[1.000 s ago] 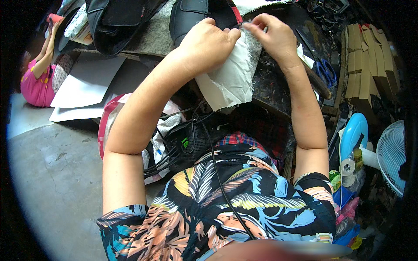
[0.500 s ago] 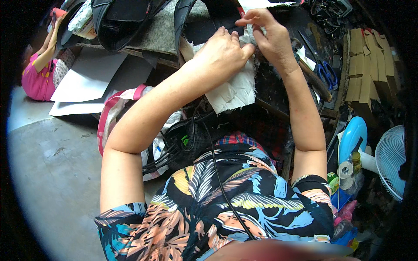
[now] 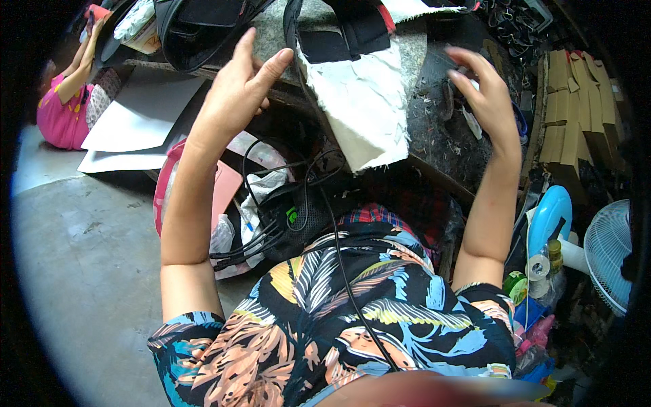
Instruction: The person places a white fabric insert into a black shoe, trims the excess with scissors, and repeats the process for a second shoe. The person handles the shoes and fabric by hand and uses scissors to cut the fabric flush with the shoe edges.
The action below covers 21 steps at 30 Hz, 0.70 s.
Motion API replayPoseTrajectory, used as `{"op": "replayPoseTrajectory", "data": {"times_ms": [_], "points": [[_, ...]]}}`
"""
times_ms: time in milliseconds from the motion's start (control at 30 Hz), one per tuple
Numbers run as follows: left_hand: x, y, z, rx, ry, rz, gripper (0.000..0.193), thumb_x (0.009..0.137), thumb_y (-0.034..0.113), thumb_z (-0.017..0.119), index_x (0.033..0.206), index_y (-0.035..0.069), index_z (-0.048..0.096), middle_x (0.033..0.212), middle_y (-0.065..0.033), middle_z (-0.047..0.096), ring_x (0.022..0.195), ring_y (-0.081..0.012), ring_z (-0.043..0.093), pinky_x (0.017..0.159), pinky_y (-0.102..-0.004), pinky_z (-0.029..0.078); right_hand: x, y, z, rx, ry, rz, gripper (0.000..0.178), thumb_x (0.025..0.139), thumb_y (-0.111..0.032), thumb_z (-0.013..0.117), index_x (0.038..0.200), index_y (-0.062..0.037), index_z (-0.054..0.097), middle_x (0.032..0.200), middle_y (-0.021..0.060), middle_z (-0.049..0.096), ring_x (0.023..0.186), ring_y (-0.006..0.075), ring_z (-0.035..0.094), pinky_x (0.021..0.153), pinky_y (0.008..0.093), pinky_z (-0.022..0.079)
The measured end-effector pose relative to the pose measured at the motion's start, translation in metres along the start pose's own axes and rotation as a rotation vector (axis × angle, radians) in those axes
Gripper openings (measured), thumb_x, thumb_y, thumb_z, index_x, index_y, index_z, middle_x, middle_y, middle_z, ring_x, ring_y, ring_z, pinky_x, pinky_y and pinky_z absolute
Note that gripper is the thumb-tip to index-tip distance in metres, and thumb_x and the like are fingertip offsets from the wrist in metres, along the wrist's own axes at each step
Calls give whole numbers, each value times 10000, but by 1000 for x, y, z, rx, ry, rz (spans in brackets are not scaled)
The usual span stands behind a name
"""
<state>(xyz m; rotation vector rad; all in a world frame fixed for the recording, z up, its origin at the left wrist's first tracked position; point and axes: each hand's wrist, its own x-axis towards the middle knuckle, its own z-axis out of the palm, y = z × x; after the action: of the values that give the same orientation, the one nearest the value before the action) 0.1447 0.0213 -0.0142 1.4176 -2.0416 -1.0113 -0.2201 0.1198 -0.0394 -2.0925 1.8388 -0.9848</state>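
Observation:
A white cloth sheet with frayed edges [image 3: 363, 112] lies on the workbench and hangs over its front edge. At its far end rests a black strap-like piece [image 3: 363, 28] with a small red patch. My left hand [image 3: 234, 91] is raised to the left of the cloth, thumb and index finger spread, holding nothing. To the right of the cloth, my right hand [image 3: 488, 98] hovers over the dark bench top, its fingers apart and bare. The blue handle of a pair of scissors [image 3: 521, 123] shows partly from behind my right hand.
A large black strapped item [image 3: 203, 30] sits at the bench's far left. White sheets [image 3: 139, 112] jut out below it. A bag with a pink rim [image 3: 166, 186] and black cables are beneath. Cardboard pieces [image 3: 573, 115] and a fan [image 3: 608, 258] stand right. Another person [image 3: 64, 115] is far left.
Both hands have let go of the cloth and parted, the left moving left, the right moving right and nearer. The cloth now lies spread out, more of it uncovered.

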Motion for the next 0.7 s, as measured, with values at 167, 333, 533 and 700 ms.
{"op": "replayPoseTrajectory", "data": {"times_ms": [167, 333, 533, 700], "points": [[6, 8, 11, -219, 12, -13, 721, 1002, 413, 592, 1553, 31, 324, 822, -74, 637, 644, -97, 585, 546, -236, 492, -68, 19, -15, -556, -28, 389, 396, 884, -275, 716, 1231, -92, 659, 1138, 109, 667, 1057, 309, 633, 919, 404, 490], [20, 34, 11, 409, 114, 274, 636, 858, 132, 548, 1417, -78, 328, 811, -349, 637, 795, -512, 648, 780, -545, 519, -58, 2, -14, -409, 257, 402, 352, 955, -338, 670, 1226, -113, 690, 1025, 88, 739, 852, 242, 715, 730, 343, 535], [27, 53, 19, 662, 180, 426, 320, 857, 115, 553, 1109, -82, 565, 758, -277, 660, 731, -439, 675, 715, -509, 551, -17, -55, 4, 344, 515, 23, 360, 1009, -295, 614, 1336, -149, 646, 968, 78, 754, 781, 127, 715, 664, 272, 585], [31, 62, 24, 640, 281, 550, 235, 862, 117, 560, 1015, -58, 596, 898, -253, 682, 756, -409, 687, 718, -478, 564, -11, -60, 41, -265, 10, 114, 331, 968, -389, 623, 1272, -274, 686, 1073, 109, 737, 869, 310, 723, 728, 383, 581]]}}
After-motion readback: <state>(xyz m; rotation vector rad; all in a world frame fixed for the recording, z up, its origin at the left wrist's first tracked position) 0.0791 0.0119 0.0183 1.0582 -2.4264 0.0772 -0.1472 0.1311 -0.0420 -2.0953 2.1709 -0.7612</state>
